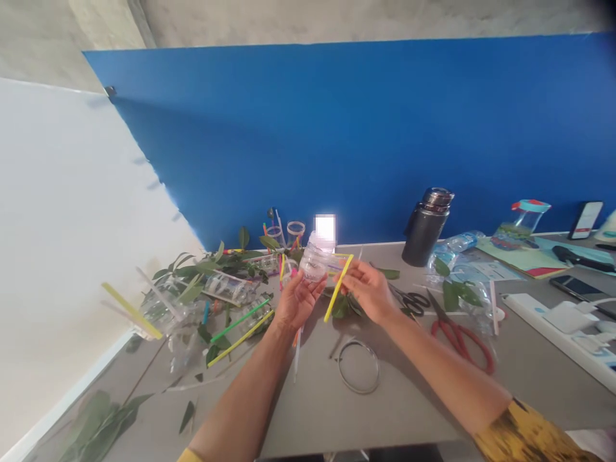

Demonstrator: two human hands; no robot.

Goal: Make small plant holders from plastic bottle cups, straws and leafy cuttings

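Observation:
My left hand (299,300) is wrapped around the lower side of a clear plastic bottle piece (314,262), which tilts up above the table. Close by on the right, my right hand (368,285) pinches a yellow straw (339,289) between thumb and fingers. The straw slants beside the bottle piece; whether the two touch I cannot tell. Green leaves (344,307) lie on the table just below the hands. A coil of wire (359,366) rests between my forearms.
Cut bottles, leaves and straws (240,340) crowd the left. On the right are red-handled scissors (462,340), black scissors (412,301), a dark thermos (427,231), a crumpled bottle (457,244), a power strip (553,333) and a phone (580,289). A blue partition (312,141) stands behind.

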